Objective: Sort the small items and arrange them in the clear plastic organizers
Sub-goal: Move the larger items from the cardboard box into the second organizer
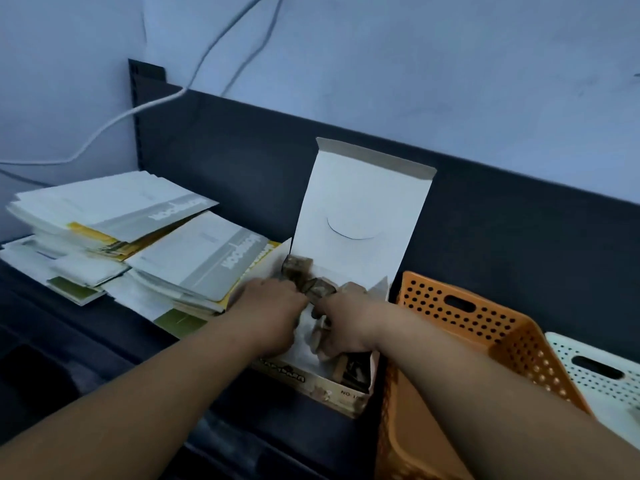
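The step in hand looks like emptying the cardboard box [346,393] of its small packets [298,266]. The box sits on the dark surface [86,341] toward its back edge, with its lid [363,202] standing open. Both hands are inside it. The left grip [273,308] is at the box's left wall, fingers curled and apparently closed on the near end of a brown run of packets. The right grip [346,329] reaches in from the right with its fingers bent down among paler packets; whether it holds any cannot be told, as the picture is blurred there.

To do this well, the packets should probably come out a few at a time, one hand steadying the box so it does not slide toward the front edge; like should be kept with like from the start; the light lid could fall shut on the wrists.

The box holds brown and pale wrapped pieces, scattered loose, with more at its near right corner. An orange basket [460,313] stands just beside the box on the right and a white basket [595,372] lies beyond it; what is in either is not visible; both are perforated, not clear, and no clear organizer is in view. Notebooks [194,251] are stacked toward the left edge.
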### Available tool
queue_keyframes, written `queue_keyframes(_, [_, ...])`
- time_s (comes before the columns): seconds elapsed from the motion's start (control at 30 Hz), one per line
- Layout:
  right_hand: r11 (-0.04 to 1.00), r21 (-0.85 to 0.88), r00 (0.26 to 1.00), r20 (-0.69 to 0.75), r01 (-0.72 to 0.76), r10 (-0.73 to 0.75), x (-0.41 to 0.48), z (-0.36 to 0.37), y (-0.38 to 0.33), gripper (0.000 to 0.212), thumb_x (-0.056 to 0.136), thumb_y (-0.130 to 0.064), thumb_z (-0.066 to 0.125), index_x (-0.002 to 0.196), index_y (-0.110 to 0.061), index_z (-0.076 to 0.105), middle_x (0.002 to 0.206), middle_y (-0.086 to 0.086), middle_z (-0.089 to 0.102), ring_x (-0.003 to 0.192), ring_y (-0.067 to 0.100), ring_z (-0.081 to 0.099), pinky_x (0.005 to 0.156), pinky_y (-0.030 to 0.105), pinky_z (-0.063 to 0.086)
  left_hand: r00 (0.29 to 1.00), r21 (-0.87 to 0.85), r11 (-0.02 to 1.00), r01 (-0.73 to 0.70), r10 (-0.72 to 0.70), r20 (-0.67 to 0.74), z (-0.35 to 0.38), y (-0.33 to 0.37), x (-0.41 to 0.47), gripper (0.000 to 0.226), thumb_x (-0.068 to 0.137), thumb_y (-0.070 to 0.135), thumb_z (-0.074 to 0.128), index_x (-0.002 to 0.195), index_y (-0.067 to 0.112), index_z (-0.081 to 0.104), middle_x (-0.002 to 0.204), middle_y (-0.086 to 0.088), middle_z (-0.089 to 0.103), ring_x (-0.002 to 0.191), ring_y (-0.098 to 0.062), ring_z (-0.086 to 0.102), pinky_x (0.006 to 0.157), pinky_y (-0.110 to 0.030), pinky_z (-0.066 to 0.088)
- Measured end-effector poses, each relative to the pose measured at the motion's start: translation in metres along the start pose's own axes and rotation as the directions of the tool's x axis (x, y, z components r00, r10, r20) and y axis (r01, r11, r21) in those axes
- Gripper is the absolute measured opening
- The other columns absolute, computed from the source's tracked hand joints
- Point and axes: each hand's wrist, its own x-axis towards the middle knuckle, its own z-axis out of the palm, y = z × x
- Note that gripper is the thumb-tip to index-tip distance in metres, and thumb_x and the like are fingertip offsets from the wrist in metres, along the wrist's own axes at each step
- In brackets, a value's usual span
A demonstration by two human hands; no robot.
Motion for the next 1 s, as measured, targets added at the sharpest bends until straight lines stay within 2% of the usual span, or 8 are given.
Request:
queue_keyframes(0.13, [0.999,0.043,0.999,-0.028,-0.020,0.021,0.002,0.001,-0.003,0.061,0.082,-0.032,0.071,0.137,-0.021,0.047,0.129,0.004,0.057,0.115,0.024,0.055,0.082,0.028,0.046,0.998,0.042,0.999,0.000,0.002,-0.057,0.004,-0.003,0.006,0.030,0.090,0.024,0.048,0.119,0.031,0.052,0.121,0.000,0.055,0.112,-0.024,0.049,0.091,-0.040,0.034])
queue_keyframes(0.23, [0.990,0.135,0.996,-0.086,-0.028,0.040,-0.003,-0.003,0.001,0.054,0.081,-0.030,0.072,0.130,-0.021,0.051,0.119,0.003,0.060,0.109,0.023,0.057,0.082,0.029,0.048,0.997,0.017,1.000,0.012,-0.010,-0.072,0.004,-0.003,0.010,0.034,0.088,0.021,0.049,0.120,0.031,0.050,0.120,0.000,0.056,0.112,-0.024,0.050,0.092,-0.040,0.033])
queue_keyframes(0.37, [0.920,0.392,0.977,-0.185,-0.025,0.106,-0.021,-0.012,0.014,0.044,0.082,-0.027,0.075,0.120,-0.023,0.054,0.105,-0.008,0.062,0.093,0.012,0.056,0.077,0.025,0.046,0.994,-0.276,0.961,0.012,-0.041,-0.098,-0.004,-0.004,0.011,0.030,0.083,0.029,0.058,0.111,0.031,0.051,0.114,0.003,0.053,0.103,-0.021,0.052,0.078,-0.034,0.038])
queue_keyframes(0.5, [0.791,0.611,0.929,-0.299,0.011,0.218,-0.049,-0.017,0.030,0.050,0.081,-0.024,0.076,0.125,-0.028,0.052,0.104,-0.010,0.061,0.090,0.007,0.060,0.078,0.026,0.053,0.993,-0.676,0.737,-0.012,-0.072,-0.096,-0.024,0.003,0.009,0.035,0.077,0.027,0.071,0.107,0.037,0.055,0.110,0.006,0.050,0.095,-0.014,0.055,0.081,-0.034,0.049])
queue_keyframes(0.67, [0.674,0.727,0.821,-0.461,0.132,0.337,-0.097,-0.013,0.051,0.044,0.087,-0.028,0.069,0.126,-0.036,0.050,0.116,-0.011,0.056,0.099,0.006,0.057,0.073,0.012,0.046,1.000,-0.970,0.245,-0.002,-0.010,-0.004,-0.057,0.036,-0.004,0.022,0.085,0.019,0.068,0.104,0.030,0.063,0.085,0.011,0.060,0.075,-0.009,0.060,0.069,-0.026,0.049])
queue_keyframes(0.77, [0.612,0.770,0.767,-0.500,0.182,0.402,-0.134,0.000,0.064,0.035,0.094,-0.033,0.060,0.125,-0.042,0.049,0.115,-0.019,0.054,0.106,0.004,0.055,0.083,0.022,0.048,0.998,-0.989,0.145,0.002,0.067,0.012,-0.073,0.067,-0.014,0.014,0.093,0.019,0.058,0.102,0.026,0.065,0.074,0.010,0.063,0.058,-0.005,0.056,0.061,-0.025,0.044])
queue_keyframes(0.9, [0.500,0.839,0.727,-0.480,0.215,0.492,-0.191,0.022,0.079,0.026,0.099,-0.035,0.049,0.123,-0.046,0.051,0.110,-0.014,0.059,0.093,0.005,0.062,0.077,0.028,0.055,0.981,-0.996,0.083,0.012,0.193,0.028,-0.087,0.115,-0.028,0.021,0.099,0.026,0.046,0.112,0.026,0.063,0.095,-0.012,0.069,0.070,-0.017,0.062,0.059,-0.028,0.042])
queue_keyframes(1.0, [0.341,0.902,0.702,-0.423,0.266,0.572,-0.235,0.046,0.092,0.022,0.100,-0.034,0.046,0.117,-0.045,0.056,0.107,-0.005,0.065,0.095,0.013,0.065,0.082,0.037,0.053,0.963,-0.995,-0.029,0.097,0.256,0.087,-0.094,0.164,-0.038,0.028,0.101,0.033,0.039,0.117,0.026,0.060,0.095,-0.013,0.070,0.067,-0.017,0.064,0.053,-0.026,0.040])
